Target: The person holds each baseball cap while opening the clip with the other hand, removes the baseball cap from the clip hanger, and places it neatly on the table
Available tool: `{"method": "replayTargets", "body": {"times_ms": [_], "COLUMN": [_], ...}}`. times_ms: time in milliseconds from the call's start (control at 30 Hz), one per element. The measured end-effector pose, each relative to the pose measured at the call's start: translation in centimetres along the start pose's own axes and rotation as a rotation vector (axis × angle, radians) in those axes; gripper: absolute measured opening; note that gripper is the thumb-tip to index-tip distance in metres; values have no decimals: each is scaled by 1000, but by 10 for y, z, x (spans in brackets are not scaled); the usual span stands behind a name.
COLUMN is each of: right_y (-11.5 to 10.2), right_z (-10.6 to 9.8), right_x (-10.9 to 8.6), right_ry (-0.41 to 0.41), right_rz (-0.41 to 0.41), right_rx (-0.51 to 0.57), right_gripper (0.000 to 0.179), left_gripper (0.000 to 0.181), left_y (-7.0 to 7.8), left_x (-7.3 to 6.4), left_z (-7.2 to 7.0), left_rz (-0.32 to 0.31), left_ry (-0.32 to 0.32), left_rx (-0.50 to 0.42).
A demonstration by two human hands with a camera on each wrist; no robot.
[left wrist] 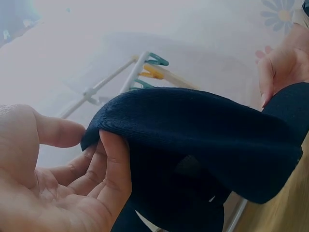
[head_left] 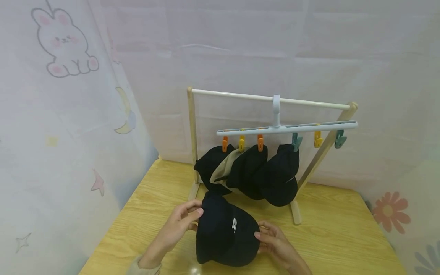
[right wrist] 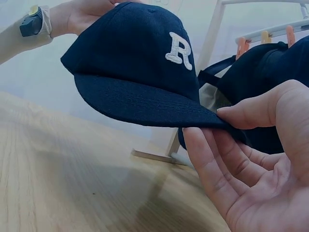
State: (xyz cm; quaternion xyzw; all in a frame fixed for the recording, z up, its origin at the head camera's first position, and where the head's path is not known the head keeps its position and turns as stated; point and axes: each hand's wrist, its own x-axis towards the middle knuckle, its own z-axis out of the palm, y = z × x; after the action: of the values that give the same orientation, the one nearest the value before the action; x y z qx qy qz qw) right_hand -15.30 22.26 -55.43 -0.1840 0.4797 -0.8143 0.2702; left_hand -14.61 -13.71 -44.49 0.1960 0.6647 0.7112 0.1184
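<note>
A dark navy baseball cap (head_left: 220,233) with a white letter R on its front is held above the table between both hands. My left hand (head_left: 175,225) pinches the cap's edge on the left, thumb against fingers; the left wrist view shows this grip close up. At the other side, the brim (right wrist: 140,104) is pinched by my right hand (head_left: 276,242). Just beyond the cap, several more caps (head_left: 247,172), mostly black and one with beige, hang by clips from a pale blue hanger (head_left: 251,131).
The hanger hooks over the white bar (head_left: 233,94) of a wooden-legged rack (head_left: 316,158) on the wood-grain table (head_left: 343,229). On the hanger's right, a yellow clip (head_left: 318,139) and a green clip (head_left: 340,139) hold nothing. Printed white cloth (head_left: 240,46) surrounds the table.
</note>
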Motion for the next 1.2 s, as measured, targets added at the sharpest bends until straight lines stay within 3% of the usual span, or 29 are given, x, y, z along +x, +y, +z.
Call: {"method": "replayTargets", "body": {"times_ms": [167, 400, 667, 967, 1200], "right_y": [7, 13, 20, 29, 32], "right_z": [1, 6, 17, 20, 23], "right_x": [5, 15, 27, 33, 38], "right_ry": [54, 175, 331, 342, 357], "right_rz": [31, 93, 114, 114, 118], "right_rx": [-28, -102, -220, -280, -294], "right_gripper": [30, 20, 27, 35, 43], "left_gripper": [39, 41, 42, 40, 42], "left_y": [-3, -11, -16, -26, -32], "left_x": [1, 3, 6, 4, 8], "left_z": [-6, -18, -29, -35, -42], "left_rz": [-30, -67, -86, -130, -139], "left_ry": [26, 119, 184, 251, 265], "left_rx": [10, 84, 106, 62, 68]}}
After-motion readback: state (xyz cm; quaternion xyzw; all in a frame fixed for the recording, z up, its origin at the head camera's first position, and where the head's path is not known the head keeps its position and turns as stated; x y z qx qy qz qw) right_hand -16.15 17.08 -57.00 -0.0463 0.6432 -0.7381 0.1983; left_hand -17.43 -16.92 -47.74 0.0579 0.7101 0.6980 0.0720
